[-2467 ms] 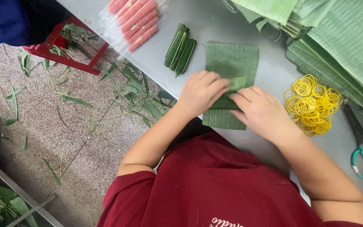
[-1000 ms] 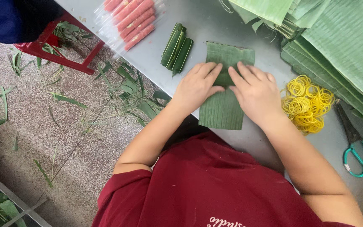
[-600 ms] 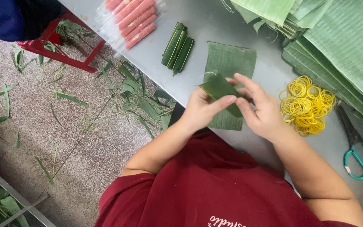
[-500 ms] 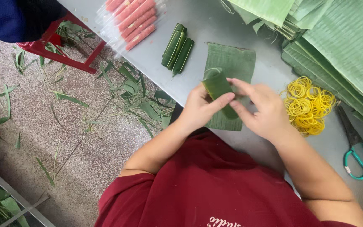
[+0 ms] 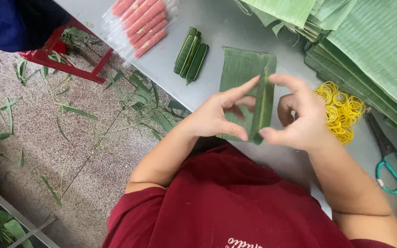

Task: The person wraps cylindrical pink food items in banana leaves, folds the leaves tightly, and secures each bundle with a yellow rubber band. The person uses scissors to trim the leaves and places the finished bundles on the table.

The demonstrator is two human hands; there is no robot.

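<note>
Left to right. Floor (image 5: 47,138) is littered with leaf scraps (image 5: 148,98); a red stool (image 5: 65,55) stands at the table's corner. Anything dropped off the near edge of the grey table (image 5: 217,23) lands in that mess.

Pink sausages in clear wrap (image 5: 141,23) lie at the table's edge, partly overhanging it. A nudge could tip them off.

Three finished green rolls (image 5: 190,55) sit just beside a flat leaf sheet (image 5: 242,69), loose, nothing stopping a roll-off.

Left hand (image 5: 217,117): thumb and fingers closed on the lower and left side of the leaf roll (image 5: 262,108), held upright above the flat sheet, off the table. Right hand (image 5: 299,119): thumb pinches the bottom end, index finger caps the top, other fingers curled. Risks, as judged: the wrap has no band on it, so easing either pinch could let it spring open; too much squeeze could split the leaf along its grain; contents can't be seen, so could slip out an end.

Yellow rubber bands (image 5: 343,110) lie near the right hand, a tangled pile, so one hand may pull several. Scissors (image 5: 389,156) with teal handles lie beyond, blades towards the stacked leaves (image 5: 373,41).
</note>
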